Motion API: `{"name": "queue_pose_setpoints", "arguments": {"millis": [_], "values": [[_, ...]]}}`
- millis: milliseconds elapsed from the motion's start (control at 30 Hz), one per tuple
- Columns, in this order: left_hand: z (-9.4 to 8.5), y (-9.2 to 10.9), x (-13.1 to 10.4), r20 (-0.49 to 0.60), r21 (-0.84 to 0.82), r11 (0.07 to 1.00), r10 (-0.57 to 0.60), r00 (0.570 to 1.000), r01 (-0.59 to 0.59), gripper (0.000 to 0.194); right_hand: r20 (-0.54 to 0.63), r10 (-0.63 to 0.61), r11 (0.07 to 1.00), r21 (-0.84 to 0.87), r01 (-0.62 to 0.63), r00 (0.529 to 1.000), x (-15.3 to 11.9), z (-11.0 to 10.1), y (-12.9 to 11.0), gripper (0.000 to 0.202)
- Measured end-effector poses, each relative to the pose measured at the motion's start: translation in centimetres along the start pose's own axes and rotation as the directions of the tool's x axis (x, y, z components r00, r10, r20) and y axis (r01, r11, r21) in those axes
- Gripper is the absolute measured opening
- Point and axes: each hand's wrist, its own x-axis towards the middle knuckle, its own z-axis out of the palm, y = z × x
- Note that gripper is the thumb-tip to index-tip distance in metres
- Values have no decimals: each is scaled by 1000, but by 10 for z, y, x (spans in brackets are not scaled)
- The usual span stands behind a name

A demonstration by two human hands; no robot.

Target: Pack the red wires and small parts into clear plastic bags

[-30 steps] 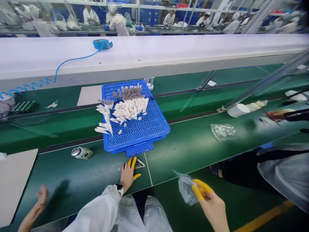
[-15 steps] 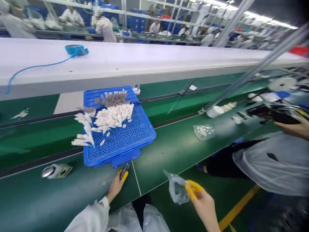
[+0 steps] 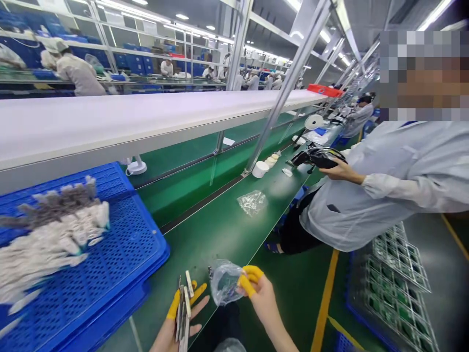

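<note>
Yellow finger covers are on both hands. My left hand (image 3: pixel 188 310), palm up, holds several thin, flat strips (image 3: pixel 184 308), pale and dark; what they are I cannot make out. My right hand (image 3: pixel 258 288) pinches the rim of a clear plastic bag (image 3: pixel 225 282), just right of the left hand. Small dark things show at the bag's left edge. Another clear bag (image 3: pixel 252 202) with small items lies farther up the green table (image 3: pixel 198 232). At the left, a blue perforated tray (image 3: pixel 135 230) bears rows of white and grey pieces (image 3: pixel 69 230).
A person (image 3: pixel 340 186) stands at the right, holding a black device (image 3: pixel 318 157). A metal post (image 3: pixel 289 78) rises beside the white shelf (image 3: pixel 176 110). White round containers (image 3: pixel 260 169) stand farther along the table. Racks of green boards (image 3: pixel 395 283) are at the lower right.
The view has swung right, bringing the person into fuller view. My left hand has turned palm up and now shows several strips. The bag is now close beside it.
</note>
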Motion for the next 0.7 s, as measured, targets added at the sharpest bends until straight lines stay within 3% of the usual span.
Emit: {"name": "queue_pose_setpoints", "arguments": {"millis": [67,233,300,400,500,600,700], "values": [[42,-8,24,72,-17,999,-28,997,30,74,27,19,999,33,-20,999,28,-16,3,47],[128,-44,86,3,-108,989,-100,995,100,106,112,52,998,15,-54,992,100,-67,3,48],[154,-57,105,-8,-116,988,-100,995,99,108,129,59,998,-6,-59,990,123,-88,-1,45],[182,-67,122,-57,-101,991,-89,994,82,94,132,54,998,-47,-49,990,150,-117,-9,45],[200,-63,131,-125,-26,996,-83,989,81,75,105,30,998,-63,-23,994,167,-138,-23,46],[214,-51,139,-177,84,993,-70,982,86,63,111,53,998,29,-56,992,177,-147,-48,49],[235,-36,150,-152,166,986,0,988,26,71,144,121,981,134,-141,982,182,-145,-78,52]]}}
